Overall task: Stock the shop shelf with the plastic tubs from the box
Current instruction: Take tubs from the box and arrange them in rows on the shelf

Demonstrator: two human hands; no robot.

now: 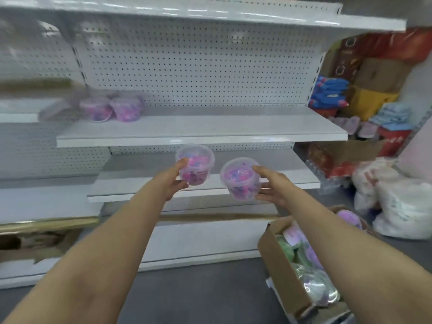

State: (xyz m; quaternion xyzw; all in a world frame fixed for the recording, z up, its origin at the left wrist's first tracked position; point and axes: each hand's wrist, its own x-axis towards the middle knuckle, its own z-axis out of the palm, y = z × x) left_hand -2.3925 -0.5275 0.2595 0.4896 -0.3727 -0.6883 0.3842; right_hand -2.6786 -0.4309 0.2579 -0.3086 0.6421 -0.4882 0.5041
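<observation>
In front of the white shelving, our left hand (175,181) grips one clear lidded tub (196,164) and our right hand (271,185) grips another tub (240,179), both held in the air ahead of the lower shelf (149,191). We should carry them level and set them beside the tubs already shelved (112,108) above. More wait in the cardboard box (284,274). No label is legible.

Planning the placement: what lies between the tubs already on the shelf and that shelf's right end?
Nothing: from the tubs rightward, the shelf is bare in the head view.
</observation>
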